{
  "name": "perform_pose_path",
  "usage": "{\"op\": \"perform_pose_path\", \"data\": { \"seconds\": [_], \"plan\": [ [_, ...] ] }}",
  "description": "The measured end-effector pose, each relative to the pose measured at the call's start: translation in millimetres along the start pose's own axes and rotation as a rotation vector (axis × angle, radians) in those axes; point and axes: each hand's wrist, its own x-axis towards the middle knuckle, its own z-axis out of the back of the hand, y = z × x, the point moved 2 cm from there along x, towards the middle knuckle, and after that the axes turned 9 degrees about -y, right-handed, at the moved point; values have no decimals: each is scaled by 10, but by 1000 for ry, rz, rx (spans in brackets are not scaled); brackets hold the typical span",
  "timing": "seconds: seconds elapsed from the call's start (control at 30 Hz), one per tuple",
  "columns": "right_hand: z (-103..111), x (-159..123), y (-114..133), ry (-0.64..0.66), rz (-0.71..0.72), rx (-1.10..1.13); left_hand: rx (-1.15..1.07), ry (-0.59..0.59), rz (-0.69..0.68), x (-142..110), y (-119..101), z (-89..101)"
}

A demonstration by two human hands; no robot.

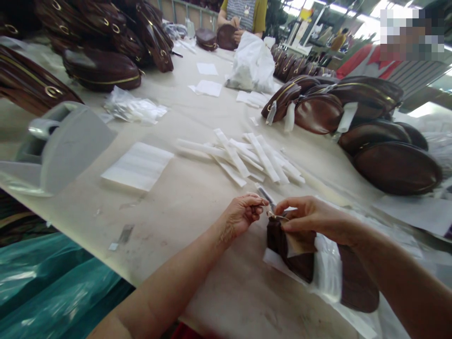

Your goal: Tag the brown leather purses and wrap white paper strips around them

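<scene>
A dark brown leather bag (358, 285) lies on the table in front of me, with a white plastic wrap (328, 270) around its middle. At its near-left end is a small gold-coloured metal ring (271, 214). My left hand (247, 211) is closed in a pinch just left of that ring; what its fingertips hold is too small to make out. My right hand (310, 216) reaches over the bag, thumb and forefinger closed on a thin light string (281, 217) by the ring. Below those fingers hangs a tan tag (300, 244), partly covered.
White paper strips (243, 155) lie in a loose pile beyond my hands. A white sheet stack (137, 165) and a grey tape dispenser (67, 150) are to the left. Brown bags (397, 167) are heaped on both sides. A co-worker (243, 19) handles a bag across the table.
</scene>
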Motion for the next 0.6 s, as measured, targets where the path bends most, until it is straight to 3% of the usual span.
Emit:
{"op": "perform_pose_path", "data": {
  "seconds": [0.17, 0.27, 0.43, 0.5, 0.6],
  "plan": [
    [-10, 39, -150, -219, 205, 265, -138, 34, -33, -36, -30, -11],
    [-68, 51, -224, -326, 312, 213, -199, 56, -24, -29, 4, -9],
    [-296, -53, -208, -490, 812, -496, -207, 44, -18, -4, 36, 9],
    [-419, -71, -205, -485, 865, -778, -206, 24, -26, 4, 11, 26],
    [-573, -27, -204, -547, 792, -1106, -198, -1, -33, 18, -34, 53]
  ]
}}
